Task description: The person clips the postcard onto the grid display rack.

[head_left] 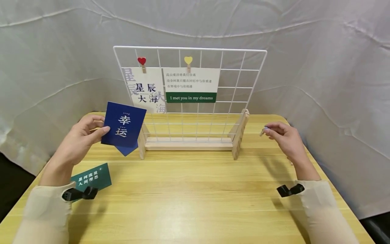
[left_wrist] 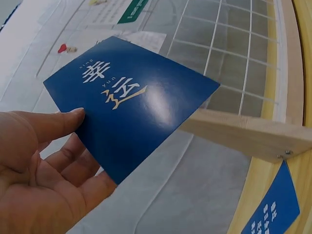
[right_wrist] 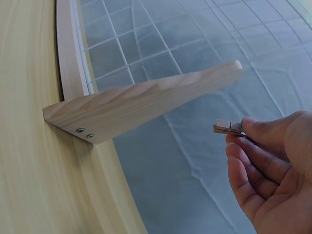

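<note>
My left hand pinches a dark blue card with white lettering between thumb and fingers, left of the grid stand. The same card fills the middle of the left wrist view, tilted. On the right, my right hand holds a small wooden clothespin by thumb and fingertips, beyond the stand's right leg. The white wire grid stands upright in a wooden base. Two cards hang on it: a white one under a red heart clip, and a white-and-green one under a yellow heart clip.
A second blue card lies on the table, partly behind the held one. Nearer me lies a green card, partly hidden by my left wrist. Another small clip is mostly behind my right wrist. Pale cloth hangs around the wooden table.
</note>
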Available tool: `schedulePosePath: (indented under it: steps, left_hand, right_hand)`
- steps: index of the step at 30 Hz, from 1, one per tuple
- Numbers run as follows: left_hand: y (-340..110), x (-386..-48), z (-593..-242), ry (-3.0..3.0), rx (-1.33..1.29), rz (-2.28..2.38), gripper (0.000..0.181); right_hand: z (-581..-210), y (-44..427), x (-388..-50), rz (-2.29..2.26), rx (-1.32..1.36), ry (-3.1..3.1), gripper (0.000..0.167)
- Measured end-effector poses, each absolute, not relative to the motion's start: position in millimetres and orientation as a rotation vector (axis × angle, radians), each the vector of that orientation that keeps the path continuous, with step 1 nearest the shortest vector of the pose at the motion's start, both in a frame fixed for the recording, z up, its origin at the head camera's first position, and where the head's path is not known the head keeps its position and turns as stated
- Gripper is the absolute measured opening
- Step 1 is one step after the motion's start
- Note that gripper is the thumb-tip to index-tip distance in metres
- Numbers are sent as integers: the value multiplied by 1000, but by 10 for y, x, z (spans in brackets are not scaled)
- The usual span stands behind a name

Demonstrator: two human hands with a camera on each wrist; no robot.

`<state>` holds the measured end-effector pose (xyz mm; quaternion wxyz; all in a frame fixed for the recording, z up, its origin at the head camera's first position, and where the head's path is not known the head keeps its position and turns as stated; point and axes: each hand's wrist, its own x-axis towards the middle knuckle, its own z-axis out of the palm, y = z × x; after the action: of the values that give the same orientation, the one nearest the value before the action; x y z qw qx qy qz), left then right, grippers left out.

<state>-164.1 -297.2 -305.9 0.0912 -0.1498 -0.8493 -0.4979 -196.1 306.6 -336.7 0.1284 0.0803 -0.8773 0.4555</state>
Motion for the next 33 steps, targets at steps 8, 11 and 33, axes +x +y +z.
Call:
schedulePosePath:
  steps: [8,11,33]
  left_hand:
    - [-2809,-1684,-3007,-2553,-479,-1452,21]
    - [-2758,-1696,-2994,-2574,-464,-1432,23]
    - [-2328,-1814,-2912,-2542,-500,-1497,23]
  right_hand:
    - [-3220,2964,-1961,1271,249,-2572,36]
    - [-3177,2935,-1972,1238,271,-2575,32]
    - [-2862,2731,-2015,1150,395,-2542,24]
